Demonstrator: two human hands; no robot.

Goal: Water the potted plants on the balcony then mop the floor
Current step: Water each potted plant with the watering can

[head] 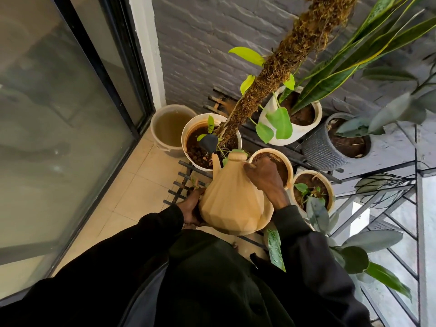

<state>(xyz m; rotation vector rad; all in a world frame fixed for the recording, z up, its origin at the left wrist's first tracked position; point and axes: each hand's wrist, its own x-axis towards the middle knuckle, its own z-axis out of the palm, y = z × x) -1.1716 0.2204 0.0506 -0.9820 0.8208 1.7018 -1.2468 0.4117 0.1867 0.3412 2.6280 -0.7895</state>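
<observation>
A tiled balcony floor (132, 192) runs between a glass sliding door (59, 128) and a grey brick wall (195, 50), with potted plants crowded on a black metal rack (186, 182). Both hands grip a tan faceted watering can (232, 204): the left hand (191, 210) cups its lower side, the right hand (266, 179) clasps the handle near the top. Its dark spout head (208, 142) hangs over the wet soil of a white pot (188, 135) holding a moss pole (271, 74). A bucket of murky water (168, 128) stands just beside that pot.
</observation>
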